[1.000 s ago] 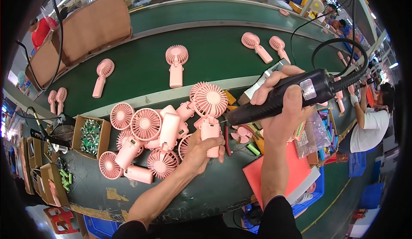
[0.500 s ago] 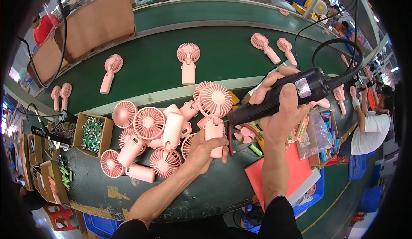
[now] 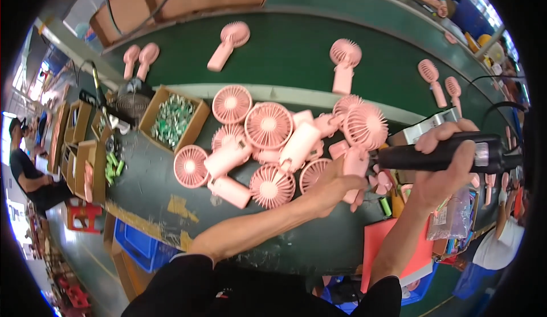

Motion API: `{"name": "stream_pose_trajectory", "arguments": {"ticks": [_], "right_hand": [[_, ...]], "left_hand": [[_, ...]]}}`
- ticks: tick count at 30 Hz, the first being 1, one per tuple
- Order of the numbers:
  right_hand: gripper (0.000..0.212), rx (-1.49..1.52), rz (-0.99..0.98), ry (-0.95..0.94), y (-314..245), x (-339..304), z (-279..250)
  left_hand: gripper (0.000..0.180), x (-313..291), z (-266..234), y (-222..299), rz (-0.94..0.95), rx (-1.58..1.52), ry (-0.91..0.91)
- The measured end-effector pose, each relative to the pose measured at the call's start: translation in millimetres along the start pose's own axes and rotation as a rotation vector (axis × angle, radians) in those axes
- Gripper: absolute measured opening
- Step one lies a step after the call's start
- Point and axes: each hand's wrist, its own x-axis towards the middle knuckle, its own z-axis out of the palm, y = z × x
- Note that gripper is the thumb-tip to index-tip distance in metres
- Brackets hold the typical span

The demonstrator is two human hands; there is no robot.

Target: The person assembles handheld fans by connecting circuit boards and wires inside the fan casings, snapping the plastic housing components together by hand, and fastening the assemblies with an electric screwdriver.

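My left hand is closed around the handle of a pink handheld fan, whose round grille points up and away from me. In my right hand lies a black electric screwdriver, held nearly level with its tip toward the left. That tip is at the side of the fan's handle; whether it touches is too small to tell. Left of my hands is a pile of pink fans, some with grilles up and others lying on their sides. A green battery cell lies below the screwdriver.
A cardboard box of small green circuit boards stands left of the pile. More fans lie spaced along the green conveyor belt. At the right are a red sheet and a plastic bag. Other people sit farther off.
The whole view has swung, so the bench and belt appear farther right and higher. The screwdriver looks more level than before. Both hands keep their holds.
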Motion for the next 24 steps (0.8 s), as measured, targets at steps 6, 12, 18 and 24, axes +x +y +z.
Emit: {"name": "stream_pose_trajectory", "arguments": {"ticks": [6, 12, 18, 24], "right_hand": [[0.044, 0.103, 0.07, -0.091, 1.7, 5.4, -16.4], [0.049, 0.095, 0.035, -0.123, 0.8, 2.9, -23.8], [0.058, 0.196, -0.133, 0.0, -44.3, -7.0, -10.1], [0.029, -0.513, 0.399, 0.002, -41.5, 17.8, 10.6]], "left_hand": [[0.032, -4.2, 5.6, 15.1, -0.007, 0.01, -0.035], [0.038, -5.2, 8.2, 12.8, 0.055, -0.006, -0.057], [0.017, -25.7, 7.9, 19.8, 0.034, 0.161, -0.003], [0.045, -97.1, -13.1, 74.7, 0.212, 0.253, 0.113]]}}
